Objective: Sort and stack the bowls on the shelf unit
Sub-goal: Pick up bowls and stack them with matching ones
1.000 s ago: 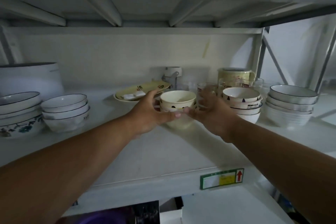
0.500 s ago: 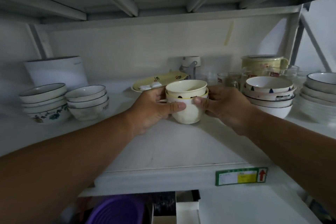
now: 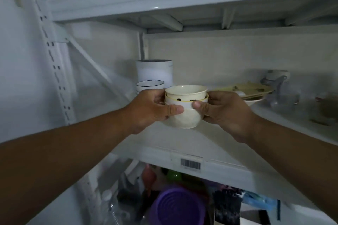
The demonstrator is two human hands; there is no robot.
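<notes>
Shelving comes first: a white metal shelf unit point(image 3: 182, 153) fills the view, its middle board carrying everything of interest, with a perforated upright at 9 o'clock and the next board overhead at 12 o'clock. A tall white cylindrical container point(image 3: 154, 70) is seen at the back of the board, and a white bowl with a dark rim point(image 3: 150, 84) is set just in front of it. Toward 3 o'clock a flat yellowish plate point(image 3: 247, 90) and a blurred clear jar with a metal clasp point(image 3: 278, 80) are found; more cannot be made out there.

A nested stack of small cream bowls point(image 3: 184, 106), the middle one marked with black spots, is held at the picture's centre, upright, its axis vertical, apparently clear of the board, though contact underneath cannot be confirmed. It is gripped from both sides: the left hand point(image 3: 153, 107) is wrapped round its left wall with the thumb laid across the front, and the right hand point(image 3: 219, 109) is curled round its right wall, thumb likewise pressed on the front. Neither hand is nearer; the stack lies squarely between them.

The dark-rimmed bowl lies at about 11 o'clock from the stack, just behind the left hand's knuckles. Bare board is seen below and in front of the stack toward 6 o'clock. Headroom under the upper board appears generous, so the tighter limits are judged to be the rear items and the board's front edge.
</notes>
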